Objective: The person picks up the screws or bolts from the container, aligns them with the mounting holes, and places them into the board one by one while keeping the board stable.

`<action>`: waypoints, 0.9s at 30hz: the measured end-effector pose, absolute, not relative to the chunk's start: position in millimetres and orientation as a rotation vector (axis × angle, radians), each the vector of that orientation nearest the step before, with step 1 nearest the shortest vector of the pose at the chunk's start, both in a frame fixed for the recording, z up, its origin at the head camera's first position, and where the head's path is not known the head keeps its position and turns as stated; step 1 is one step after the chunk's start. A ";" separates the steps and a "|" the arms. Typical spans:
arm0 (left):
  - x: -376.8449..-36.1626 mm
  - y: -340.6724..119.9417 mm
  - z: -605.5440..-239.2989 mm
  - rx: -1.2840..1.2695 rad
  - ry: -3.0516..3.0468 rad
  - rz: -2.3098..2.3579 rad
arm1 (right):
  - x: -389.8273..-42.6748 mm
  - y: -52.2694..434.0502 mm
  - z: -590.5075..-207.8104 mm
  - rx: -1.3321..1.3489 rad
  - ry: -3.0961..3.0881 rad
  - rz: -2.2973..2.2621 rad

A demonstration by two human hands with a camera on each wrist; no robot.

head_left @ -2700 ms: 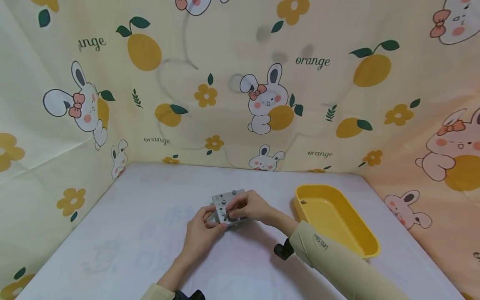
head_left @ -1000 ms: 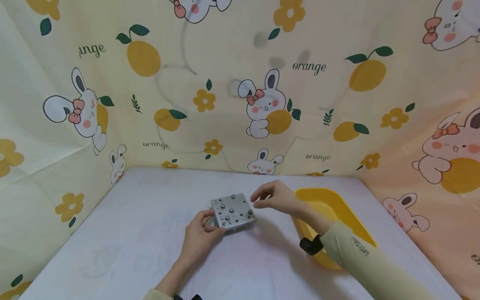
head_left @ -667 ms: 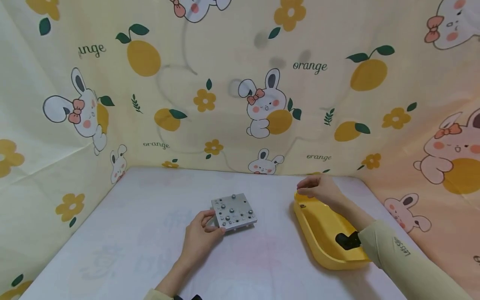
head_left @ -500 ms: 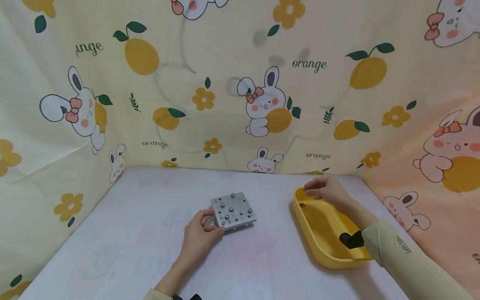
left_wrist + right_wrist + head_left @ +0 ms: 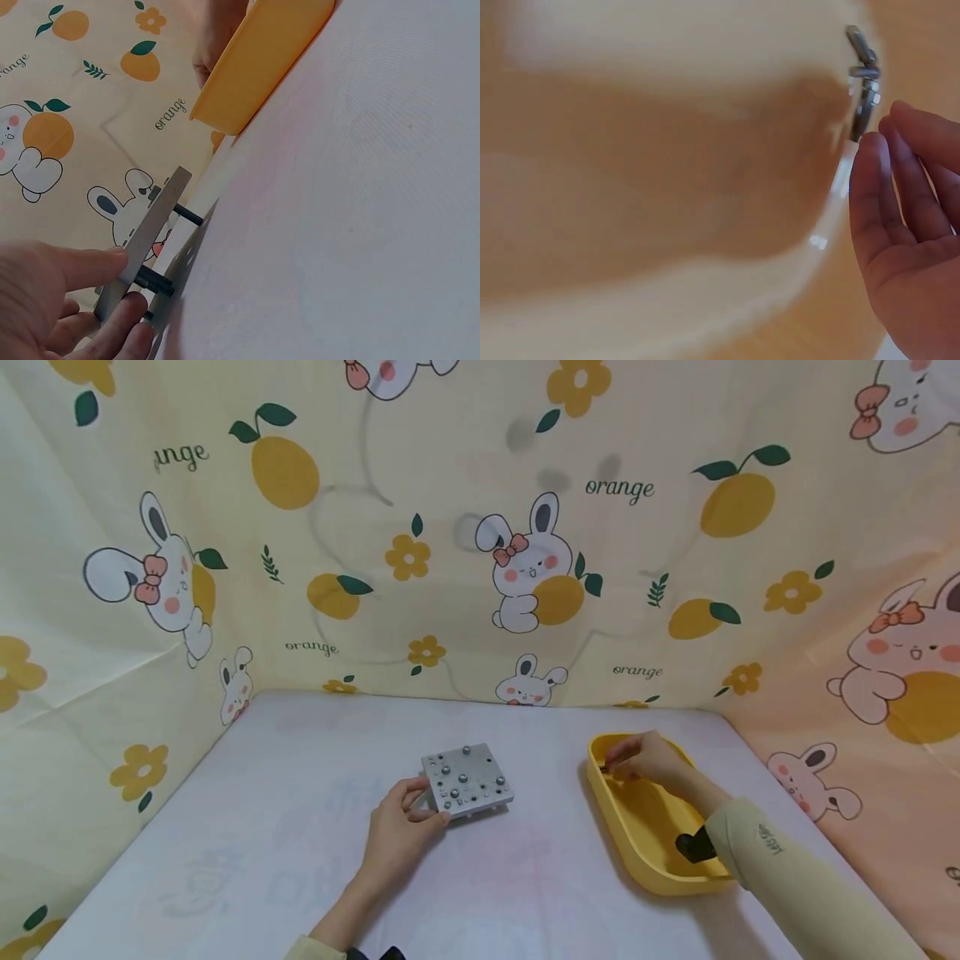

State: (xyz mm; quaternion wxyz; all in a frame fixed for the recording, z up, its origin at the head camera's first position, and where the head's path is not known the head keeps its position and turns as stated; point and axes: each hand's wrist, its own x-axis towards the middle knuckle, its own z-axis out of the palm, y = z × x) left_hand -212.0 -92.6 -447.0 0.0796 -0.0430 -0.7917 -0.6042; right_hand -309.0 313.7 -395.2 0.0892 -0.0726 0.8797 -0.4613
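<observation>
Left hand (image 5: 401, 831) — at the middle of the white cloth-covered tabletop (image 5: 247, 843), its thumb and fingers pinch the near left corner of a small square grey metal plate (image 5: 467, 780). The plate lies a little toward the far edge from the tabletop's centre, studded on top with several silver screw heads; in the left wrist view it stands raised off the cloth on dark threaded screw shanks (image 5: 154, 281), the thumb on its upper face and the fingers under its edge.

Right of the plate, well apart from it, a rounded oblong yellow plastic tray (image 5: 633, 847) sits near the right edge of the tabletop, running from the far right corner toward the near edge.

Right hand (image 5: 643, 758) — reaches into the far end of the tray, fingers loosely extended and parted, clasping nothing. In the right wrist view the fingertips (image 5: 874, 150) lie just beside a few small silver screws and nuts (image 5: 864, 82) gathered at the tray's inner wall; whether they touch cannot be told.
</observation>
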 end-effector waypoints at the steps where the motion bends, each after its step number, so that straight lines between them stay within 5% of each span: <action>1: -211.9 -92.6 -446.9 -0.130 -2.371 -1.805 | -308.9 313.3 -396.9 -0.218 2.614 -1.361; 27: -211.6 -93.9 -447.0 -0.122 -2.368 -1.798 | -320.2 302.7 -413.7 -0.365 2.618 -1.362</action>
